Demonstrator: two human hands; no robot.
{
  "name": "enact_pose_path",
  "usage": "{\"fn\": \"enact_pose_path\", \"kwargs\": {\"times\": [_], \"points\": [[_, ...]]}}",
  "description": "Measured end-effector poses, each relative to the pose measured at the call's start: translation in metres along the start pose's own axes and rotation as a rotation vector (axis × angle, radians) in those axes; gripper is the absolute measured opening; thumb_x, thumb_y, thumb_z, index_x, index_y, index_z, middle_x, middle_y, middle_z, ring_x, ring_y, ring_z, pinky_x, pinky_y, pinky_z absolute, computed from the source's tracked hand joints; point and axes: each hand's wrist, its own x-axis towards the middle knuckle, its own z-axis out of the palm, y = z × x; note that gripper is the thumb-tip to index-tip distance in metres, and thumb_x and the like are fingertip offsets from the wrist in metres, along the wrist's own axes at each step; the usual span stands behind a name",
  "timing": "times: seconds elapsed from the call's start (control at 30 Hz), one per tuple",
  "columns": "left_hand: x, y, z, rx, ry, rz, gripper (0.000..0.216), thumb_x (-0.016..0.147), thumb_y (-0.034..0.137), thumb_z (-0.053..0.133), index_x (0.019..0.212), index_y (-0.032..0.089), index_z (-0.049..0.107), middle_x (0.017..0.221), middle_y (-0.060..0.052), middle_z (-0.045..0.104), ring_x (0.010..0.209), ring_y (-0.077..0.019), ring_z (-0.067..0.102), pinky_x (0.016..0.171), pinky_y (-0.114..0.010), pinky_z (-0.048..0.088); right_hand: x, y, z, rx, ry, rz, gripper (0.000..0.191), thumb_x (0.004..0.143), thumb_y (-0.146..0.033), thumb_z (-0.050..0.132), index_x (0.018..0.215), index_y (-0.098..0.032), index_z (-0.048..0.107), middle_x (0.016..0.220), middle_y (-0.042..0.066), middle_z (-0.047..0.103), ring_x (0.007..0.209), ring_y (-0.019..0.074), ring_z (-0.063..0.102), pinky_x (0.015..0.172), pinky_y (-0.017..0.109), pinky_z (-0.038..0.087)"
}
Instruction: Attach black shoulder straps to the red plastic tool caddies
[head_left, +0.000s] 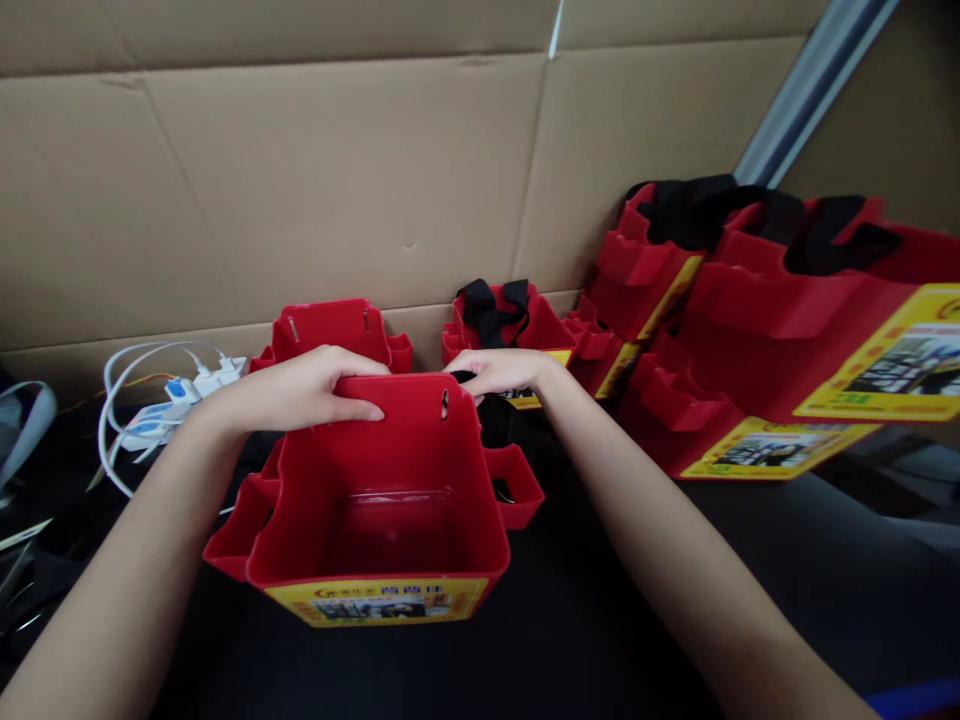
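A red plastic bin [390, 440] with small side pockets and a yellow picture label [382, 602] on its front stands before me, its inside bare. My left hand [330, 385] is closed over the top edge of its tall back wall, thumb on the inner face. Behind the slotted right corner of that wall, my right hand [495, 370] is closed on a black strap [495, 420]; its fingertips are partly hidden by the bin. The slot [445, 403] in that corner shows no strap passing through to the inside.
Another red bin [330, 325] with bare slots stands behind. A smaller-looking red bin with a black strap [487, 312] sits by the cardboard wall [337, 200]. Stacked red bins [772, 340] with straps are at right. A power strip [154, 425] with white cables lies left.
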Motion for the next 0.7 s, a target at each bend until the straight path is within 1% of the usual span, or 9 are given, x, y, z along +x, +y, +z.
{"fn": "enact_pose_path", "kwargs": {"times": [0.13, 0.23, 0.4, 0.57, 0.7], "points": [[0.001, -0.001, 0.0, 0.002, -0.011, 0.004, 0.018, 0.082, 0.029, 0.051, 0.09, 0.017, 0.061, 0.09, -0.001, 0.063, 0.077, -0.0131, 0.057, 0.064, -0.021, 0.046, -0.007, -0.012, -0.006, -0.14, 0.009, -0.044, 0.03, 0.077, -0.036, 0.057, 0.086, -0.009, 0.065, 0.067, 0.0, 0.056, 0.057, 0.0059, 0.045, 0.054, 0.019, 0.036], [0.001, -0.001, 0.0, -0.002, -0.007, 0.011, 0.018, 0.082, 0.029, 0.051, 0.092, 0.017, 0.061, 0.092, -0.002, 0.063, 0.08, -0.0142, 0.058, 0.065, -0.022, 0.046, -0.013, -0.024, -0.008, -0.2, 0.005, -0.069, 0.024, 0.076, -0.032, 0.059, 0.082, -0.01, 0.068, 0.066, 0.0, 0.058, 0.061, 0.0079, 0.048, 0.058, 0.021, 0.037], [0.0, 0.0, 0.0, -0.005, -0.005, 0.001, 0.016, 0.081, 0.028, 0.052, 0.087, 0.016, 0.061, 0.088, -0.001, 0.064, 0.077, -0.0134, 0.057, 0.063, -0.021, 0.045, -0.011, -0.034, -0.002, -0.212, -0.02, -0.085, 0.018, 0.074, -0.023, 0.059, 0.084, -0.015, 0.071, 0.071, 0.0, 0.063, 0.066, 0.0101, 0.051, 0.064, 0.021, 0.039], [-0.001, 0.002, 0.0, -0.018, -0.002, -0.006, 0.014, 0.081, 0.028, 0.052, 0.085, 0.016, 0.06, 0.086, 0.0, 0.063, 0.076, -0.0125, 0.057, 0.063, -0.02, 0.044, -0.009, -0.037, 0.003, -0.21, 0.028, -0.057, 0.018, 0.074, -0.019, 0.058, 0.086, -0.018, 0.071, 0.07, -0.001, 0.064, 0.064, 0.0101, 0.05, 0.062, 0.021, 0.04], [0.0, 0.002, 0.0, -0.016, -0.003, 0.0, 0.015, 0.081, 0.028, 0.051, 0.085, 0.016, 0.06, 0.086, 0.0, 0.063, 0.075, -0.0127, 0.056, 0.062, -0.02, 0.044, -0.01, -0.04, 0.002, -0.22, 0.03, -0.099, 0.021, 0.076, -0.02, 0.055, 0.089, -0.017, 0.071, 0.081, 0.0, 0.066, 0.072, 0.0115, 0.054, 0.069, 0.021, 0.04]]}}
